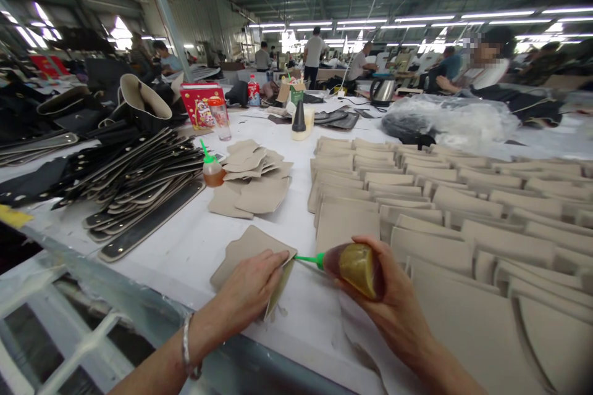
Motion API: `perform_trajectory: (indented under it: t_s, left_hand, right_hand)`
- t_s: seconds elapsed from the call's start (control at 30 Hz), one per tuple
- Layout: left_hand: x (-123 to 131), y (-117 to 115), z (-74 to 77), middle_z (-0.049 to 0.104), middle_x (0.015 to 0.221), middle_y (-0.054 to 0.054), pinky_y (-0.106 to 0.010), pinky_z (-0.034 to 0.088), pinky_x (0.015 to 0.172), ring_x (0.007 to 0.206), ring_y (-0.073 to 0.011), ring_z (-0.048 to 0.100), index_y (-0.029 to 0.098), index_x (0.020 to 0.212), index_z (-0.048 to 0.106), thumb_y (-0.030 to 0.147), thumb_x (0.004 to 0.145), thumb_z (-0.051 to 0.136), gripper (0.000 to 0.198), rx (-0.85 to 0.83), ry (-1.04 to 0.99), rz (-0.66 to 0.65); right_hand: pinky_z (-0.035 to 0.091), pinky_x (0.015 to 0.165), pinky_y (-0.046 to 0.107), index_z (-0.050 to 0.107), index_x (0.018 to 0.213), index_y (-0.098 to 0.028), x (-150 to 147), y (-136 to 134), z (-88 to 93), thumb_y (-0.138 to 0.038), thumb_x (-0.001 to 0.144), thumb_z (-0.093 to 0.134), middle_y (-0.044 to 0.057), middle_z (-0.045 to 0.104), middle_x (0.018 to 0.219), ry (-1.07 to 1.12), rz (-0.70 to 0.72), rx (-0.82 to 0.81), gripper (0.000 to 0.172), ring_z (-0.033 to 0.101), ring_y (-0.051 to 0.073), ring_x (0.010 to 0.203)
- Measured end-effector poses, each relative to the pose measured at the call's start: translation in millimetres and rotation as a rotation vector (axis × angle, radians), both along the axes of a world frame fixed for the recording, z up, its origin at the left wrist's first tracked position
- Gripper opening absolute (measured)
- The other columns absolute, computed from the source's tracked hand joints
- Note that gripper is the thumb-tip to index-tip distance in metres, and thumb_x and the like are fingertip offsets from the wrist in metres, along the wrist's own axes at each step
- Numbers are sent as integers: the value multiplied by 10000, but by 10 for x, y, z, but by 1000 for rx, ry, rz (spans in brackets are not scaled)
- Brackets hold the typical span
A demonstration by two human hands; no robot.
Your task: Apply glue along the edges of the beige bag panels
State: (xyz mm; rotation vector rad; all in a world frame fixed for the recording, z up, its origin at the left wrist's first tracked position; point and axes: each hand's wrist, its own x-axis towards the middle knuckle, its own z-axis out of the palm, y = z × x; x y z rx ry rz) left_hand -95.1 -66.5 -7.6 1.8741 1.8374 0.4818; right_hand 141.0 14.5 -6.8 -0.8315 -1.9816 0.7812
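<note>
Near the table's front edge lies a beige leather-like piece [245,253] with a fold along its right side. My left hand [252,287] presses on it, fingertips at its upper right corner. In my right hand [393,290] is a squeeze bottle [354,268] of amber liquid, tipped sideways. Its green nozzle [308,258] points left and reaches that corner, close to my left fingertips. Whether liquid is coming out is too small to tell.
Rows of folded beige pieces [440,197] cover the right side. Behind my left hand lie loose beige pieces [259,185] and a second green-tipped bottle [213,171]. Black strips [139,191] are heaped at left. A glue-like container with black cone [299,120] stands farther back. Several people work beyond.
</note>
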Motion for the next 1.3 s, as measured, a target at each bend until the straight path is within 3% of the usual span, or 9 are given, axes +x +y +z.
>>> perform_trajectory:
  t_s: [0.33,0.47,0.63,0.83,0.93,1.07,1.17,1.23,1.3]
  left_hand:
    - [17,7,-13,633,1178,-50,-335,412,997,1088,-195,570,215,1247,567,254,952,320,387,11,-31,9]
    - [30,9,24,637,1181,-57,-329,406,991,1088,-200,571,198,1256,571,257,935,341,400,10,-66,31]
    - [-18,-23,138,674,963,-45,-307,453,868,899,-195,611,193,1215,605,366,914,392,408,-15,-123,122]
    - [-409,-104,63,555,1139,-142,-404,423,910,1083,-296,532,114,1292,512,435,846,399,561,136,318,537]
    - [-693,-96,-20,619,937,-93,-367,440,774,875,-269,608,125,1203,548,441,794,441,527,-66,234,553]
    - [-933,-72,-93,599,652,-19,-289,405,658,716,-223,594,168,771,608,451,703,502,310,-147,-44,428]
    - [-914,-88,-144,623,701,-20,-286,399,628,698,-219,593,178,809,598,554,710,505,400,-136,-57,454]
    - [-842,-103,-188,614,692,-11,-286,388,602,671,-216,585,185,873,583,588,706,522,440,-113,-16,492]
    - [-781,-114,-228,571,624,3,-277,378,587,642,-202,564,197,743,540,574,641,596,395,-90,-55,475]
  right_hand:
    - [420,813,231,457,1234,-309,11,-6,-18,-410,839,703,-29,511,1122,2,-48,-107,475,531,158,924]
    - [459,789,243,443,1242,-270,65,-106,1,-474,814,735,-10,572,1002,107,56,-472,557,562,170,881]
    - [544,814,234,515,1253,-209,222,-205,130,-431,722,830,66,613,1130,618,-12,-960,657,600,207,996]
    - [598,773,331,693,1002,-219,512,-189,403,-276,454,950,63,620,1174,1105,-295,-1248,609,628,295,994]
    - [593,759,331,687,1039,-246,637,-166,585,-325,575,881,57,604,1206,1256,-375,-1189,509,625,286,1013]
    - [575,745,242,680,1073,-248,832,-123,852,-458,851,634,70,579,1243,1361,-437,-1133,309,590,237,1096]
    - [555,798,221,708,1045,-249,1061,-76,975,-521,904,552,68,570,1256,1385,-419,-1061,345,568,221,1130]
    - [532,836,219,734,999,-224,1256,-48,998,-576,908,537,88,567,1256,1259,-401,-914,414,548,221,1153]
    - [511,853,232,744,977,-199,1466,-38,985,-626,932,492,112,559,1262,1016,-412,-601,498,516,224,1187]
